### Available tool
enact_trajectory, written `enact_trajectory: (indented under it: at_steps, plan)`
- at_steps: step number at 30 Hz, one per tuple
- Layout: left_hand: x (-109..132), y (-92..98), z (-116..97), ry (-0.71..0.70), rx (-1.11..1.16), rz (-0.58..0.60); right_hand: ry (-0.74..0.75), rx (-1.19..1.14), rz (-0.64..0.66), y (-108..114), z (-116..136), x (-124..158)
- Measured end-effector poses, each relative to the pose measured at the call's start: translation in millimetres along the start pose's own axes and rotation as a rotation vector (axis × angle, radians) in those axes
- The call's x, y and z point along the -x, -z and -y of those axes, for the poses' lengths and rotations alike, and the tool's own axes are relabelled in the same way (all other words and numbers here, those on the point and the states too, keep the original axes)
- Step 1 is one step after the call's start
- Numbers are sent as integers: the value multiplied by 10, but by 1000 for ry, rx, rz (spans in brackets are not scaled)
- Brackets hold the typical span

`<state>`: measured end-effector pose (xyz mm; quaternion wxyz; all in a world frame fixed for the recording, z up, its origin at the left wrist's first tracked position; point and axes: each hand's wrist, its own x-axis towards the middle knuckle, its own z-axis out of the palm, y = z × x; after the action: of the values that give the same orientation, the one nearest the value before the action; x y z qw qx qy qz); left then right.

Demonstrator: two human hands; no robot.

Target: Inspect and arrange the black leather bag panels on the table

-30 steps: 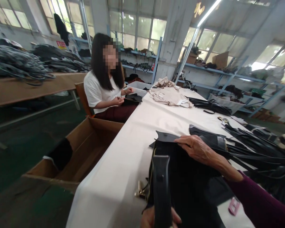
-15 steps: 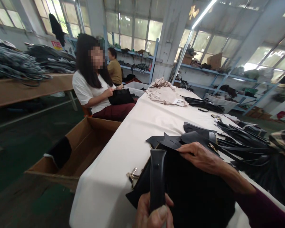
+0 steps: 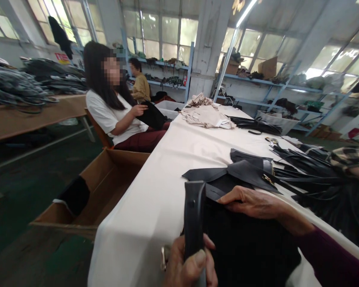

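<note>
My left hand, at the bottom middle, has its fingers wrapped round a black strap. The strap points upward, with a squared end and a small hole or stud near the top. My right hand pinches the upper edge of a black bag piece between thumb and fingers. This dark piece hangs below and between the hands; its lower part blends into shadow. A metal clasp shows just left of my left hand. Beyond my right hand lie black leather pieces with gold-coloured hardware.
The white-covered table bears a beige fabric pile and black straps. An open cardboard box stands on the floor to the left. A seated co-worker handles black material; a plaid sleeve shows at right.
The strap's top has come slightly left and up, and the black piece's left flap has swung out of sight behind my left hand. My right hand sits slightly lower on the edge.
</note>
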<state>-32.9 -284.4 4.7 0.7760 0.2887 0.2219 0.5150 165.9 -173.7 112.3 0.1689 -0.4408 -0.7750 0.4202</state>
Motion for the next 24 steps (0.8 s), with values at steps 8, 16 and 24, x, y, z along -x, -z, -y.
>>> enact_trajectory:
  at_steps: [8,16,24]
  plan:
    - [77,106,-124,14,27,100,-116,-147,0,6,-290,-88]
    - [66,62,35,85,-48,69,-147,-142,-71,-14,-314,6]
    - [116,132,-151,23,23,-25,-361,-385,-219,-69,-438,254]
